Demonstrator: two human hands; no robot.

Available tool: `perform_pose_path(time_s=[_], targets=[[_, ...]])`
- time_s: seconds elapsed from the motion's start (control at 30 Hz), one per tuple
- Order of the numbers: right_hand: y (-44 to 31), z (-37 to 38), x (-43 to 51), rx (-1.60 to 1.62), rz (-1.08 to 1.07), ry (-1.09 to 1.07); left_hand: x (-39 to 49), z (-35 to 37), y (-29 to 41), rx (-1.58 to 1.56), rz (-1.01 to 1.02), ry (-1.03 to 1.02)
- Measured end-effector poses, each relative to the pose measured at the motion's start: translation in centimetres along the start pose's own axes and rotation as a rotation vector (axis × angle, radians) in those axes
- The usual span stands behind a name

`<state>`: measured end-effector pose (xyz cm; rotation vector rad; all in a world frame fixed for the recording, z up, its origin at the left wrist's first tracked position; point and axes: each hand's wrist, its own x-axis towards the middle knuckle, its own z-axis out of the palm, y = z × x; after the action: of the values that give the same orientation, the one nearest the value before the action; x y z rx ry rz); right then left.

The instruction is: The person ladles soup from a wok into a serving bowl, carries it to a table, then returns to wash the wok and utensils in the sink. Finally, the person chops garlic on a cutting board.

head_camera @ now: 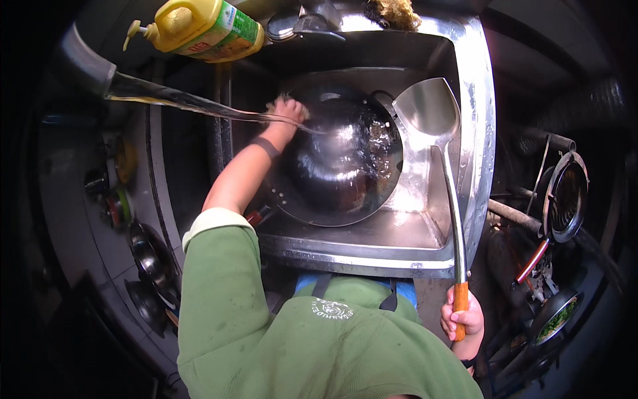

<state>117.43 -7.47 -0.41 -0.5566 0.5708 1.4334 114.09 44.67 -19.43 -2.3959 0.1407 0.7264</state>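
Note:
A dark round wok [339, 169] lies in a stainless steel sink [349, 259], its inside wet and shiny. At the wok's upper left edge, my left hand [289, 117] is closed on a fibrous scrubber [271, 105], mostly hidden under the fingers. A stream of water [189, 102] from a wide spout [89, 60] runs across that hand into the wok. My right hand [463, 316] grips the wooden handle of a metal wok spatula [431, 112]. The spatula's blade is raised over the sink's right side.
A yellow pump bottle [209, 30] stands by the sink's upper left corner. A brown scouring pad [396, 12] lies on the back rim, near metal utensils [314, 25]. Metal bowls [152, 259] are at the left. At the right are a strainer [565, 197] and a pan with greens [558, 319].

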Motion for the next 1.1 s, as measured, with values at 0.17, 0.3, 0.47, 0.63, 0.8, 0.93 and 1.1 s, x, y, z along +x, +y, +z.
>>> perform_pose_path(time_s=[0.17, 0.3, 0.47, 0.63, 0.8, 0.93, 1.1], targets=[[-0.6, 0.1, -0.1, -0.026, 0.008, 0.048, -1.9, 0.8, 3.9, -0.172, -0.058, -0.406], [-1.5, 0.2, 0.3, -0.092, 0.019, 0.008, -6.7, -5.0, 9.0, -1.077, 0.087, -0.904], [-1.3, 0.8, 0.2, -0.208, 0.002, -0.074, -2.6, -8.4, 15.9, -1.313, 0.432, -0.048], [-0.3, 0.0, -0.9, -0.243, -0.07, -0.01, 6.5, 1.4, 12.2, -0.354, 0.06, 0.242], [1.0, -0.2, -1.7, -0.174, -0.101, 0.025, 11.6, 2.3, 11.1, -1.072, -0.732, 0.038], [1.5, 0.2, -1.5, -0.166, -0.087, 0.048, 7.6, -4.0, 16.0, -1.126, 0.147, 0.451], [1.1, 0.2, -1.0, -0.276, -0.085, 0.024, -1.6, -5.2, 14.1, -0.983, 0.44, -0.513]])
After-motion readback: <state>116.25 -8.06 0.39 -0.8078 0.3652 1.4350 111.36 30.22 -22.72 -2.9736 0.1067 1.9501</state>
